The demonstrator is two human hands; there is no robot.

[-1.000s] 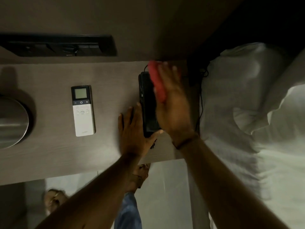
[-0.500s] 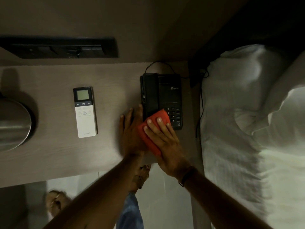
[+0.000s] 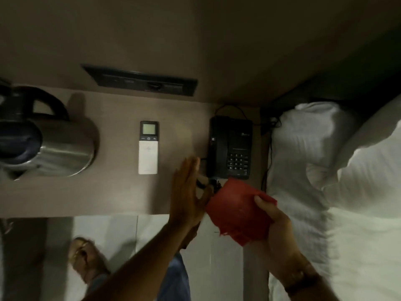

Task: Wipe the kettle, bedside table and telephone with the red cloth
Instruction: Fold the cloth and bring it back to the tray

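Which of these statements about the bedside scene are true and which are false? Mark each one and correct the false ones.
1. The right hand holds the red cloth. True.
2. The remote control lies between the kettle and the telephone. True.
3. The red cloth is lying over the telephone's keypad. False: it is held off the phone, near the front edge of the bedside table.
4. The left hand grips the kettle's handle. False: it is open, fingers straight, just left of the telephone.
5. The kettle stands at the left end of the table. True.
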